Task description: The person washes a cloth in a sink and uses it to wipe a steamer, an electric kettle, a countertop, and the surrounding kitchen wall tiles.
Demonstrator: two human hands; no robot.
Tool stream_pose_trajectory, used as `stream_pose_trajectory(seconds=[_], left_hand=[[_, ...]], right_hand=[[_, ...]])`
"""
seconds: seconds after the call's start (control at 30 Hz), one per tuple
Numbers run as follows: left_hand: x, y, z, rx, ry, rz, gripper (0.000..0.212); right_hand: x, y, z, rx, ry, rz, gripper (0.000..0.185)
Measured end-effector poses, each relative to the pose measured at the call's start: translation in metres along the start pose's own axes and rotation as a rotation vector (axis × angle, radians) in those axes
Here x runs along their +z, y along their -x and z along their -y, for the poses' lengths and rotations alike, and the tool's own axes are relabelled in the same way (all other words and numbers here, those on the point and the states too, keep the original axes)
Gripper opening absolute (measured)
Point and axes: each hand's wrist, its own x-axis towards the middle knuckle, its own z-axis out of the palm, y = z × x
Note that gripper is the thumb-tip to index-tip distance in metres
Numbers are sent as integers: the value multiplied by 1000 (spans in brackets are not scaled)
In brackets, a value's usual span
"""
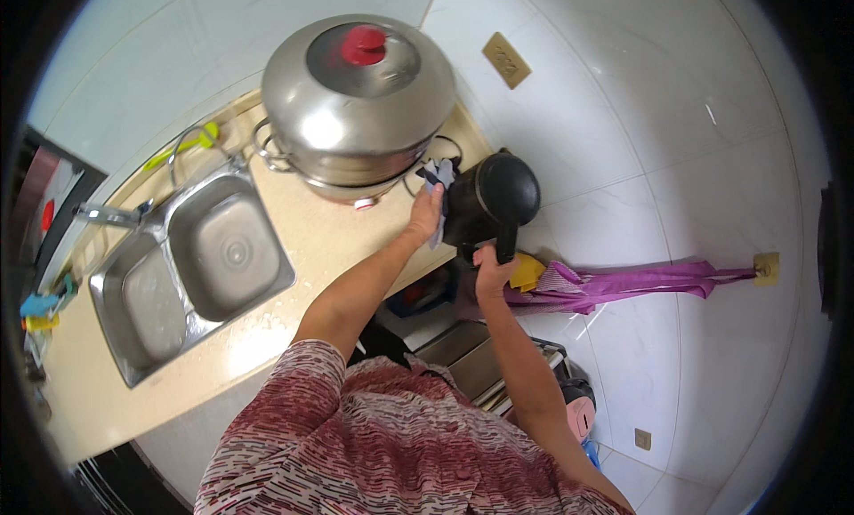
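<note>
A black electric kettle with a round lid is tilted near the counter's right end. My right hand grips its black handle. Against the kettle's left side, my left hand presses a grey cloth with dark parts; its fingers are partly hidden by the cloth. Behind and left of my left hand stands a large stainless steel steamer pot with a domed lid and red knob. A dark cord shows between the pot and kettle.
The beige countertop bears water drops beside a double steel sink with a faucet. A yellow-green utensil lies behind the sink. A purple apron hangs from a wall hook at right, by a yellow cloth. Below stands a shelf cart.
</note>
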Motion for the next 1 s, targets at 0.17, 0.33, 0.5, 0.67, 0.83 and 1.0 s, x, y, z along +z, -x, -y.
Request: stream_pose_trajectory(seconds=[0.17,0.33,0.5,0.67,0.83,1.0], left_hand=[[-19,51,-5,-120,-113,-8,50],[-65,83,-43,-288,131,-116,54],[-96,118,-78,-163,-107,-58,39],[-129,117,-106,-292,179,352,42],[-220,53,-91,-207,123,-399,45],[-300,-37,-59,-348,324,-391,55]], right_hand=[[3,3,10,36,157,-89,13],[-24,29,8,138,183,105,52],[3,87,33,867,-5,258,53],[57,63,-3,942,-654,616,60],[110,85,47,345,23,618,28],[168,71,58,-1373,726,725,33]])
